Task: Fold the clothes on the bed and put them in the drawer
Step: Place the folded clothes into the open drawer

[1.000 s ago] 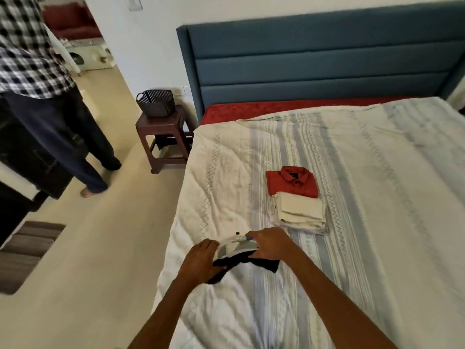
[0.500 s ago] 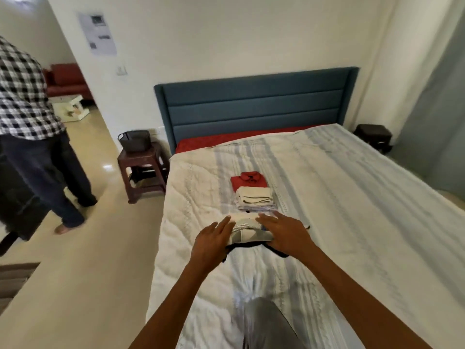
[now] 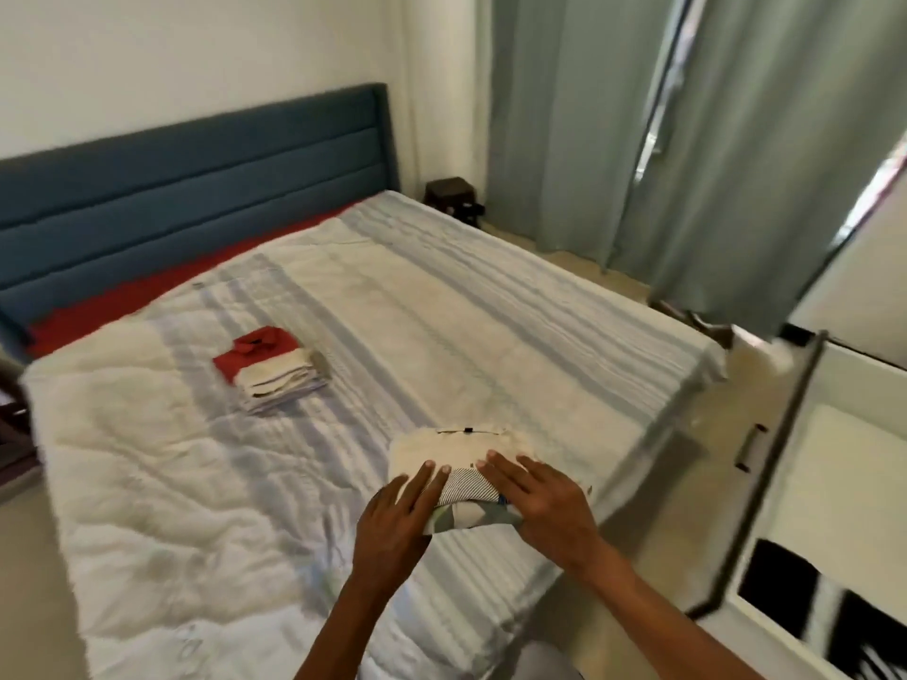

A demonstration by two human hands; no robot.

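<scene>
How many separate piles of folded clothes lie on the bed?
2: a red-and-cream stack toward the headboard, and a cream-and-striped bundle under both hands near the foot. Garments inside each can't be counted.

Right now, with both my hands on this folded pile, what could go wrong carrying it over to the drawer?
1. Your left hand and right hand lie flat on the folded pile rather than gripping it, so its layers could slide apart when lifted.
2. The pile sits near the edge of the bed; a nudge might tip it to the floor.
3. The red shirt and cream stack remains farther up the bed and could be forgotten.
</scene>
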